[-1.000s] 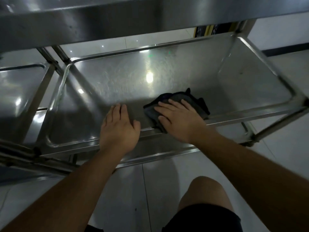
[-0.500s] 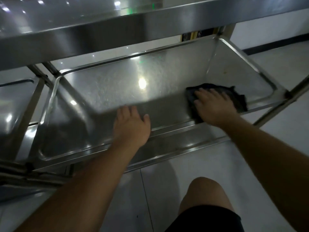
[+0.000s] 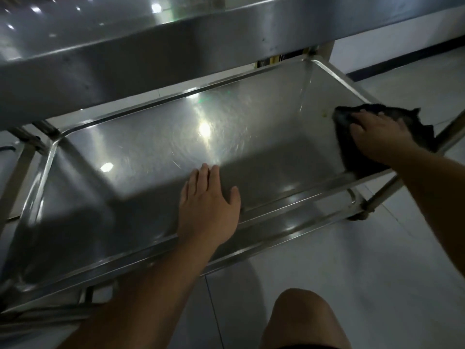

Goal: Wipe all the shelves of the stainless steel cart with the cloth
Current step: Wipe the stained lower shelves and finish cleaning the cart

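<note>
Dark, crumpled cloth point(image 3: 425, 133) at about 3 o'clock on the lower stainless steel shelf point(image 3: 151, 152), bunched against the right end wall near the right front corner, far edge riding up over the rim. Pressed flat from above by the right hand point(image 3: 377, 137), fingers straight and slightly spread, pointing toward 10 o'clock; not pinching, cloth merely trapped under palm and fingers. Small yellowish speck point(image 3: 324, 113) on the wall just beside the cloth's left edge, at 9 o'clock from it, apparently not yet wiped. Left hand point(image 3: 208, 205) laid palm-down on the shelf floor at about 6 o'clock, just inside the front rim, fingers straight and close together, thumb out; probably bracing the cart. Upper steel shelf point(image 3: 125, 59) overhanging at 12 o'clock, casting shadow over the near half of the tray. Bare knee point(image 3: 302, 318) and pale tiled floor point(image 3: 402, 273) below. Judged step: lower shelf in progress, right end being finished. Risks: cloth slipping over the right rim and dropping to the floor, since nothing grips it; speck missed if the stroke turns back early; corners skipped because a flat palm rides over the curved edge; cart rolling away if the left hand lifts.
</note>
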{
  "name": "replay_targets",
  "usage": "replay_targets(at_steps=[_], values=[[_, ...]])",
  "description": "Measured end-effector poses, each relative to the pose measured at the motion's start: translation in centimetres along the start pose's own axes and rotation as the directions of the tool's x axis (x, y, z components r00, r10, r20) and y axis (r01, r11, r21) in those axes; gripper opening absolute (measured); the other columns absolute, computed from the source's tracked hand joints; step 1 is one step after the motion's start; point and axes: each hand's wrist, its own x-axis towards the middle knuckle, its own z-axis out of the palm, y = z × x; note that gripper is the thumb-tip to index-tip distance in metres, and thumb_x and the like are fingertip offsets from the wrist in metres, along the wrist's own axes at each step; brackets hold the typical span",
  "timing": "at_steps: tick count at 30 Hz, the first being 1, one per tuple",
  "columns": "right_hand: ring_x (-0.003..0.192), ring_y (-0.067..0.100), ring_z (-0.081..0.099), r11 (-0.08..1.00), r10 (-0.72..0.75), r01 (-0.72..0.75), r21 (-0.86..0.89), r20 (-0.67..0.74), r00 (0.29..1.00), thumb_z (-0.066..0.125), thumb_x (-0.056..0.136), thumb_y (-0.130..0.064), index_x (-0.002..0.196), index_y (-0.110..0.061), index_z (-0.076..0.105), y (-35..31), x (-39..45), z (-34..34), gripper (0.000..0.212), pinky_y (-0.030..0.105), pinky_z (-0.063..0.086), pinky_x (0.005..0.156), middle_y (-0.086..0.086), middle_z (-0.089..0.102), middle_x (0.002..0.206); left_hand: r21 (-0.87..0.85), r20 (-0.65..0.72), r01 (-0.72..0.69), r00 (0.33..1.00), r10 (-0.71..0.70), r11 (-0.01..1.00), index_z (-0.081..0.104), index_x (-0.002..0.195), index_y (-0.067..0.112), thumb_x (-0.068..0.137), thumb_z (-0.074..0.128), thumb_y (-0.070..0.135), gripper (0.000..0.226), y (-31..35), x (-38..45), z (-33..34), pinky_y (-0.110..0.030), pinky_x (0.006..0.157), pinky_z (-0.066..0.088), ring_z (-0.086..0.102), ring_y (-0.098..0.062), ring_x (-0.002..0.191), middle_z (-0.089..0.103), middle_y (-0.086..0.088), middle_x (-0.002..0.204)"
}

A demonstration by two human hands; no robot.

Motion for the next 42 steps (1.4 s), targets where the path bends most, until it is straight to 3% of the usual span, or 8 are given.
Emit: replay_targets(at_steps=[5, 11, 15, 21, 26, 31, 37, 42], values=[[0.158, 0.033, 0.017, 0.989, 0.125, -0.123, 0.078, -0.009, 0.992, 0.022, 0.099, -0.053, 0.159, -0.027, 0.028, -6.1, 1.0, 0.5, 0.065, 0.063, 0.005, 0.125, 0.004, 0.022, 0.172, 0.01, -0.006, 0.007, 1.0, -0.006, 1.0, 0.012, 0.169, 0.027, 0.098, 0.013, 0.068, 0.082, 0.4, 0.2, 0.1, -0.039, 0.13, 0.0, 0.001, -0.018, 0.163, 0.006, 0.002, 0.178], [0.156, 0.017, 0.021, 0.862, -0.507, 0.505, 0.042, 0.056, 0.86, 0.029, 0.106, -0.048, 0.159, -0.036, 0.036, -21.7, -4.9, 3.7, 0.055, 0.049, 0.008, 0.127, -0.012, 0.029, 0.169, 0.041, 0.0, 0.009, 1.0, -0.009, 0.999, 0.016, 0.168, 0.022, 0.103, 0.023, 0.063, 0.077, 0.8, 0.0, -0.3, -0.04, 0.131, 0.003, 0.004, -0.02, 0.162, 0.009, -0.001, 0.177], [0.156, 0.013, 0.021, 0.781, -0.623, 0.622, 0.046, 0.117, 0.774, 0.027, 0.105, -0.052, 0.159, -0.039, 0.035, -21.7, -3.8, 3.3, 0.056, 0.047, 0.005, 0.126, -0.016, 0.029, 0.168, 0.032, 0.012, 0.002, 1.0, -0.003, 0.999, 0.013, 0.169, 0.023, 0.105, 0.025, 0.062, 0.076, 0.8, -0.1, -0.3, -0.039, 0.13, 0.0, 0.001, -0.018, 0.163, 0.008, 0.0, 0.177], [0.155, 0.033, 0.024, 0.992, -0.114, 0.116, -0.044, 0.032, 0.993, 0.024, 0.103, -0.053, 0.16, -0.024, 0.03, -10.6, 5.3, -1.0, 0.065, 0.06, 0.011, 0.125, 0.005, 0.028, 0.17, 0.01, -0.033, -0.011, 0.999, 0.011, 1.0, 0.015, 0.168, 0.025, 0.103, 0.022, 0.064, 0.076, 0.4, -0.3, -0.1, -0.038, 0.131, 0.001, 0.004, -0.016, 0.162, 0.011, 0.003, 0.177], [0.158, 0.043, 0.009, 0.971, 0.238, -0.237, -0.039, 0.021, 0.971, 0.026, 0.102, -0.049, 0.162, -0.014, 0.023, -8.3, 8.6, -1.9, 0.07, 0.062, 0.005, 0.126, 0.015, 0.018, 0.171, -0.002, -0.047, -0.016, 0.999, 0.016, 1.0, 0.015, 0.168, 0.025, 0.097, 0.019, 0.067, 0.083, 0.6, -0.2, -0.1, -0.035, 0.13, -0.001, 0.004, -0.015, 0.162, 0.014, 0.005, 0.176], [0.151, 0.036, 0.029, 0.973, -0.226, 0.23, -0.035, 0.099, 0.969, 0.031, 0.102, -0.047, 0.157, -0.016, 0.034, -21.3, 5.6, 0.5, 0.063, 0.057, 0.016, 0.124, 0.012, 0.033, 0.166, -0.002, -0.047, -0.026, 0.999, 0.026, 1.0, 0.018, 0.168, 0.026, 0.099, 0.024, 0.067, 0.081, 0.4, -0.3, 0.0, -0.035, 0.129, 0.001, 0.007, -0.016, 0.161, 0.018, 0.004, 0.175], [0.159, 0.014, 0.014, 0.64, -0.747, 0.767, 0.039, 0.264, 0.61, 0.029, 0.107, -0.054, 0.162, -0.038, 0.028, -28.8, -1.4, 3.2, 0.057, 0.044, 0.001, 0.126, -0.015, 0.021, 0.171, 0.014, -0.017, -0.013, 1.0, 0.013, 1.0, 0.021, 0.166, 0.025, 0.096, 0.024, 0.065, 0.081, 0.4, 0.0, -0.2, -0.04, 0.129, 0.008, 0.012, -0.02, 0.161, 0.023, 0.002, 0.174], [0.152, 0.027, 0.032, 0.903, -0.43, 0.43, 0.014, 0.041, 0.902, 0.031, 0.104, -0.053, 0.159, -0.025, 0.037, -19.1, 2.3, 0.8, 0.062, 0.05, 0.016, 0.124, 0.002, 0.036, 0.167, 0.019, -0.028, 0.003, 1.0, -0.003, 1.0, 0.023, 0.165, 0.028, 0.099, 0.026, 0.064, 0.076, 0.4, -0.1, -0.4, -0.039, 0.13, 0.007, 0.011, -0.018, 0.162, 0.021, 0.005, 0.175]])
